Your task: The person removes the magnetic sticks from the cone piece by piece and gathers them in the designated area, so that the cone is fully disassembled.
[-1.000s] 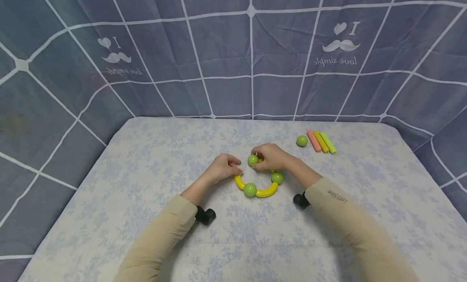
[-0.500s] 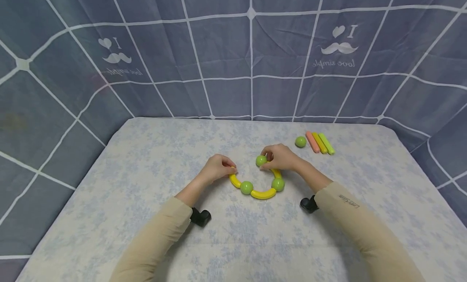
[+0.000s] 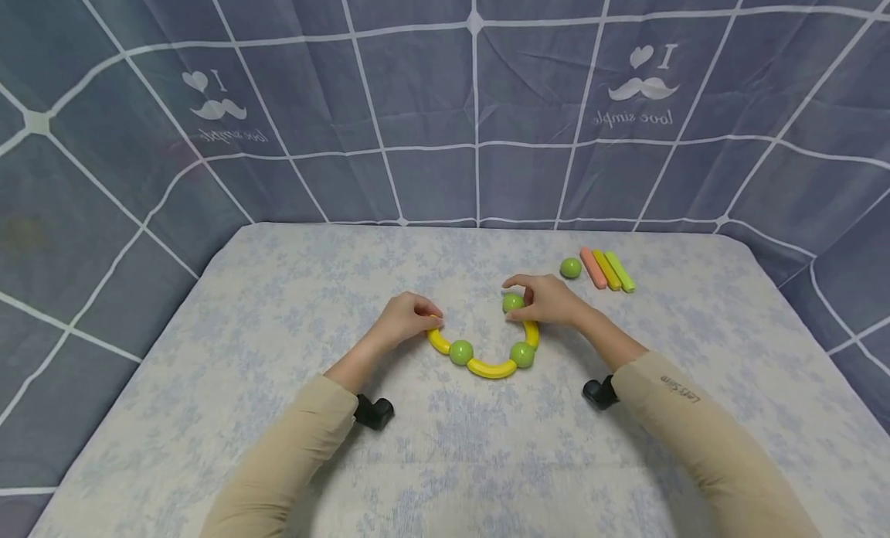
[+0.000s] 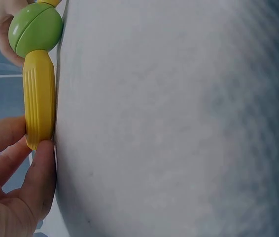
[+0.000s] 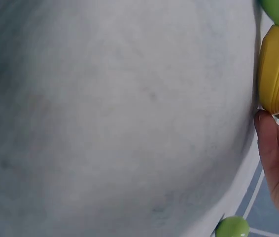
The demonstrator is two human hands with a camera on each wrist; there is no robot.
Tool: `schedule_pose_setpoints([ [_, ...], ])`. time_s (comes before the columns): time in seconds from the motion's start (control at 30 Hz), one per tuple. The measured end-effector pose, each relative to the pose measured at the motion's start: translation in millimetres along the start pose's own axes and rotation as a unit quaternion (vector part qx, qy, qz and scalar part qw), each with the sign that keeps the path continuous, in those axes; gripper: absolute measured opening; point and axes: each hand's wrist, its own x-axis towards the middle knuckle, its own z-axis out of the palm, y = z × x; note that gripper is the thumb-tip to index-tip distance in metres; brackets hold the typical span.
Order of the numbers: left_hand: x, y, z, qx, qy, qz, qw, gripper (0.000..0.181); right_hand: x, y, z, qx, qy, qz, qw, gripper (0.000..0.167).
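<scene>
One toy chain (image 3: pixel 491 369) curves between my left hand (image 3: pixel 405 320), which pinches its yellow tip (image 4: pixel 38 129), and my right hand (image 3: pixel 548 299), which curls round its green end ball (image 3: pixel 513 302). I think small, soft pulls are best, so no part pops off.

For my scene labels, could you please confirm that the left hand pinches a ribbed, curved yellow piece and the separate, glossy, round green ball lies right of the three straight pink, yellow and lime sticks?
Not quite: the separate green ball lies left of the three sticks, as the head view shows. The left hand does pinch the yellow piece.
</scene>
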Motion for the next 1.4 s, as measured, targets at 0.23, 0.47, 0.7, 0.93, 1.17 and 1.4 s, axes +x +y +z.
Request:
schedule_pose_setpoints([
  [0.23,-4.1,-4.6,-7.1,-0.015,-0.001,-0.011,0.9998,0.013,-6.4,8.5,-1.1,-0.001,-0.003,-0.009,1.0,0.039],
  [0.47,-6.1,-12.3,-16.9,-0.033,0.01,-0.023,0.9991,0.013,-16.8,16.0,-7.7,0.015,0.015,0.039,0.999,0.033],
  [0.7,-7.1,-18.1,-23.0,-0.035,0.018,-0.026,0.9989,0.014,-27.1,22.5,-11.3,0.01,0.026,0.02,0.9994,0.028],
  [0.93,-9.5,-19.8,-25.1,-0.039,0.024,-0.034,0.9984,0.014,-37.7,23.2,-11.4,0.015,0.026,0.014,0.9995,0.025],
  [1.17,-12.2,-21.3,-28.7,-0.032,0.028,-0.037,0.9984,0.014,-46.1,18.9,-9.8,0.019,0.013,0.022,0.9995,0.027],
  [1.4,-10.3,-23.2,-29.8,-0.031,0.027,-0.04,0.9983,0.014,-49.5,15.2,-9.6,0.029,0.003,0.024,0.9993,0.031],
])
